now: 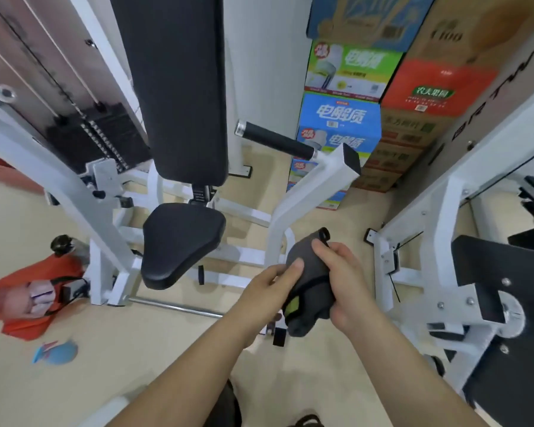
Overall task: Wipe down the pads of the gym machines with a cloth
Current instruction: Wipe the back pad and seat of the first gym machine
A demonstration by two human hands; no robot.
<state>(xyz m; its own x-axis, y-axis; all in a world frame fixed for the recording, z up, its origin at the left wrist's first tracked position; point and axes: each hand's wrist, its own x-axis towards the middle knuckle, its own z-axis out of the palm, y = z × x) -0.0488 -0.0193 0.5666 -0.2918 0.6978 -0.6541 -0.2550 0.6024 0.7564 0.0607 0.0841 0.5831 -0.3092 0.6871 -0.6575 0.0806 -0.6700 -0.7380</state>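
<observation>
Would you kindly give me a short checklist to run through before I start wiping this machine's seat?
1. Cloth held: ok. The left hand and right hand both grip the grey cloth.
2. Cloth spread for wiping: not ok. It is bunched between the hands.
3. Nothing lying on the seat pad: ok.
4. Face of the back pad uncovered: ok.
5. Cloth clean and damp: cannot tell.
6. Path to the seat: ok, though the white handle arm stands just to its right.
</observation>
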